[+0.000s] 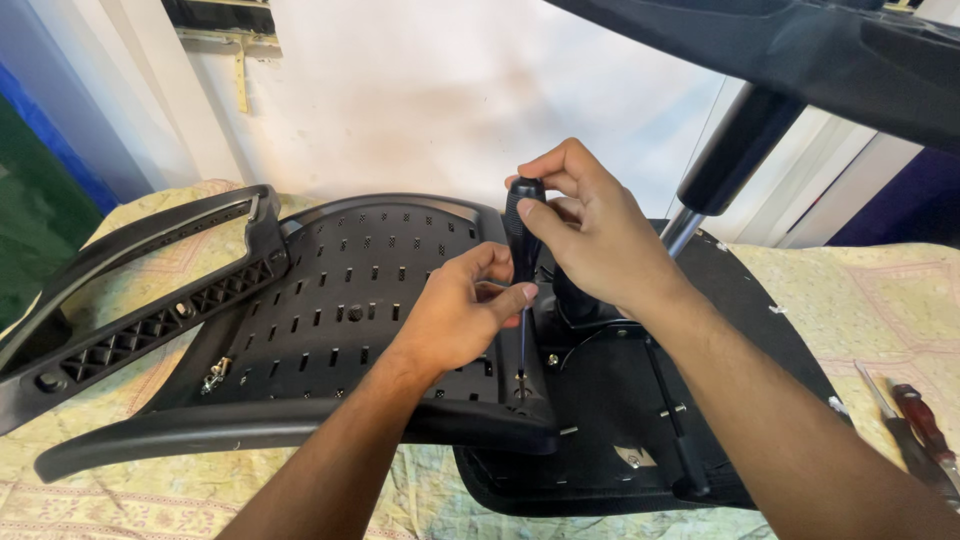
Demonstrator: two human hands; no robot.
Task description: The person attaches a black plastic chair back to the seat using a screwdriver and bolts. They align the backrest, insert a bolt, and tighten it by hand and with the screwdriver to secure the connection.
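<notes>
A black-handled screwdriver (523, 225) stands upright, its thin shaft reaching down to a screw (520, 378) at the lower right corner of a black perforated plastic chair back (340, 300). My right hand (590, 225) grips the top of the handle. My left hand (460, 310) pinches the lower handle and shaft with thumb and fingers. The chair back lies flat over the black underside of the seat (620, 420).
A black armrest (130, 290) lies at the left on a pale patterned cloth (870, 300). The chair's gas column (725, 160) and base (800, 50) rise at the upper right. A red-handled screwdriver (925, 420) lies at the right edge.
</notes>
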